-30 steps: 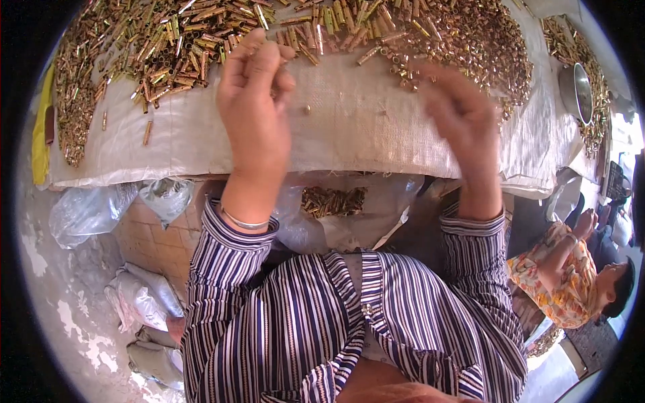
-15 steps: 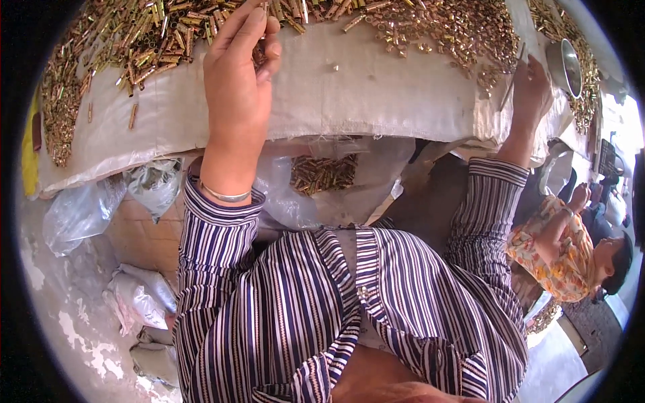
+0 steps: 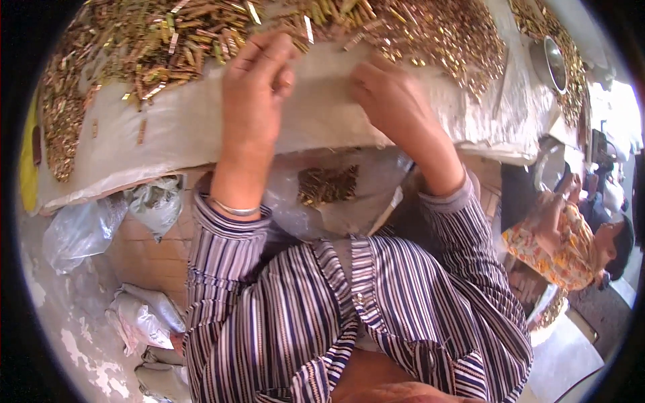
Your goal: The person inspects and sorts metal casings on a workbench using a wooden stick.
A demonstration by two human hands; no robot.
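My left hand (image 3: 259, 84) is above the pale cloth-covered table (image 3: 316, 101), its fingers curled together beside a heap of slim brass-coloured tubes (image 3: 195, 50). Whatever those fingers hold, if anything, is hidden. To its right, my right hand (image 3: 390, 94) hangs over the cloth with fingers bent downward and smeared by motion. Just beyond it lies a spread of small, short brass-coloured pieces (image 3: 443, 47). A thin, straight stick-like tool (image 3: 502, 91) rests on the cloth at the right of these pieces.
A round metal bowl (image 3: 555, 65) stands at the table's right, beside more brass pieces. Below the table edge, clear plastic holds more tubes (image 3: 327, 184). Bags (image 3: 87, 218) hang at left. Another person in a flowered top (image 3: 554, 235) sits at the right.
My right hand has swung left from the thin tool to the middle of the table, near my left hand. The left hand has come slightly nearer and to the right.
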